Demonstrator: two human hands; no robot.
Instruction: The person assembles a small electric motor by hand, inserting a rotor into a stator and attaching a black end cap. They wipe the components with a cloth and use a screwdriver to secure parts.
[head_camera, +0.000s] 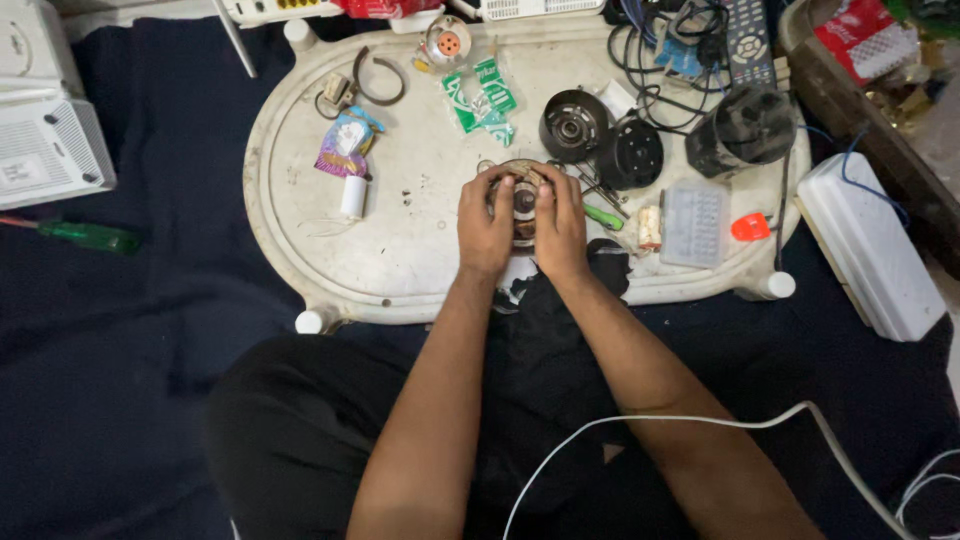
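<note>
Two hands clamp one round motor part, a stator (524, 198) with coppery windings and a dark hub at its middle, low on the centre of the white oval worktop (400, 270). Left hand (485, 225) curls over the part's left edge, fingers bent onto the top; right hand (560, 225) mirrors it on the right edge, thumbs near the hub. Both are mostly closed around the part, not flat; whether they press or pull I cannot tell. Progress, judged from the layout: the unit looks already taken apart, since two black round housing halves (575, 125) (630, 153) lie separate just up and right of the hands, and a larger black cylinder (742, 128) stands further right. So disassembly seems done or nearly so, and work on the inner part is in hand; the housings are not yet back on. A green-handled small tool (603, 216) lies just right of the right hand, with thin metal bits beside it. Clear plastic parts box (696, 222) and an orange cap (750, 227) sit further right. Left side of the worktop: white small cylinder (353, 196), colourful packet (345, 142), green sachets (483, 100). Green screwdriver (88, 235) lies off the worktop on the dark cloth, well apart. White cable (680, 420) crosses the right forearm.
</note>
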